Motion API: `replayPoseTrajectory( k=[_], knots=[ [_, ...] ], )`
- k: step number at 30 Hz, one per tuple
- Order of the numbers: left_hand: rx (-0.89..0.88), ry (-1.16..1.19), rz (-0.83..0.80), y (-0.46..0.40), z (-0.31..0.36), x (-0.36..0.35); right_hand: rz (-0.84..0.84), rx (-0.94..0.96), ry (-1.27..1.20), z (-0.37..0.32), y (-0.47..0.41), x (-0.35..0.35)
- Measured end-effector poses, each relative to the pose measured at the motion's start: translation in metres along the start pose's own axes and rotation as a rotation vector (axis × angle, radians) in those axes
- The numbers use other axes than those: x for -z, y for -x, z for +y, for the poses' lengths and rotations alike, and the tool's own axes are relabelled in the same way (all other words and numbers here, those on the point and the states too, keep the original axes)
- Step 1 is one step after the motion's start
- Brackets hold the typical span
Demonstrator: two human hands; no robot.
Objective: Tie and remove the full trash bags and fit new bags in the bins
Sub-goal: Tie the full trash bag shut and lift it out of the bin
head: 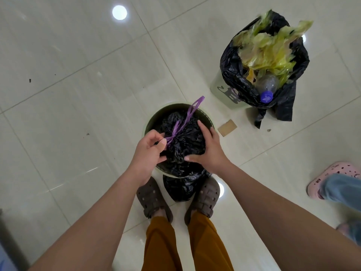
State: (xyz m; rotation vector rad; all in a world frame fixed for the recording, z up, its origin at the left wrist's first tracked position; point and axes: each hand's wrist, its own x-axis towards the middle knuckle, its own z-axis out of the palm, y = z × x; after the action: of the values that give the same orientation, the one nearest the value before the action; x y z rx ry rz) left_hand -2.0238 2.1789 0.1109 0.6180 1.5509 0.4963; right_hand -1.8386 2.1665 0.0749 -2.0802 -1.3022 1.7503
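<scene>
Black trash bag [183,141] bunched up at the top, sitting inside a round green bin [148,122] on the pale tile floor [78,94], right in front of two brown shoes [152,200]. Purple string [181,124] wrapped around the bag's neck, with its long loop sticking up and away past the far rim of the bin. Left hand [148,151] on the near left side of the bag, thumb and fingers curled in and pinching the purple string just beside the knot. Right hand [207,147] on the right side of the bag, fingers fairly straight and laid flat against the black plastic, thumb pressing on the near side. Bag neck between the two hands, touching both. More black plastic hanging over the near rim of the bin, down between the shoes. Second bin [228,90] well apart, up and to the right, with its black bag wide open and stuffed with yellow plastic [267,49] and a clear bottle [267,85] with a blue cap. Small brown card [227,127] lying on the floor between the two bins. Pink shoe [332,178] at the far right edge.
</scene>
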Motion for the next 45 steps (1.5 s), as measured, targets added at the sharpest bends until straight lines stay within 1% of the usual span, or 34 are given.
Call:
replayPoseTrajectory(
  k=[4,7,8,9,11,13,15,16,18,20,22,24,30,37,45],
  knots=[
    [0.011,0.028,-0.016,-0.006,-0.005,-0.003,0.121,0.121,-0.142,0.002,-0.008,-0.008],
    [0.033,0.134,-0.021,-0.012,-0.008,-0.004,0.171,0.101,-0.206,0.006,-0.011,-0.010],
    [0.026,0.136,-0.011,-0.014,-0.010,-0.005,0.176,0.083,-0.233,0.007,-0.012,-0.010],
    [-0.004,0.057,0.018,-0.016,-0.012,-0.004,0.176,0.074,-0.252,0.008,-0.013,-0.010],
    [-0.090,-0.259,0.062,-0.022,-0.016,-0.002,0.165,0.088,-0.269,0.009,-0.014,-0.010],
    [-0.155,-0.520,0.063,-0.028,-0.020,-0.001,0.159,0.106,-0.274,0.009,-0.013,-0.009],
    [-0.127,-0.657,0.087,-0.035,-0.021,0.002,0.164,0.108,-0.281,0.010,-0.013,-0.008],
    [-0.080,-0.671,0.082,-0.038,-0.021,0.004,0.168,0.108,-0.285,0.012,-0.013,-0.007],
    [0.026,-0.610,0.008,-0.043,-0.019,0.008,0.168,0.111,-0.298,0.014,-0.012,-0.004],
    [0.092,-0.475,-0.073,-0.043,-0.017,0.010,0.163,0.116,-0.302,0.014,-0.009,-0.002],
    [0.130,-0.367,-0.087,-0.038,-0.013,0.008,0.153,0.123,-0.295,0.012,-0.005,-0.001],
    [0.151,-0.295,-0.061,-0.032,-0.011,0.005,0.147,0.128,-0.292,0.009,0.000,0.001],
    [0.109,-0.165,0.015,-0.002,0.001,0.004,0.151,0.151,-0.305,-0.001,0.027,0.010],
    [0.030,-0.130,0.030,0.045,0.026,0.010,0.199,0.237,-0.333,-0.018,0.067,0.012],
    [-0.076,-0.195,-0.045,0.090,0.048,0.024,0.322,0.286,-0.394,-0.031,0.121,0.001]
  ],
)
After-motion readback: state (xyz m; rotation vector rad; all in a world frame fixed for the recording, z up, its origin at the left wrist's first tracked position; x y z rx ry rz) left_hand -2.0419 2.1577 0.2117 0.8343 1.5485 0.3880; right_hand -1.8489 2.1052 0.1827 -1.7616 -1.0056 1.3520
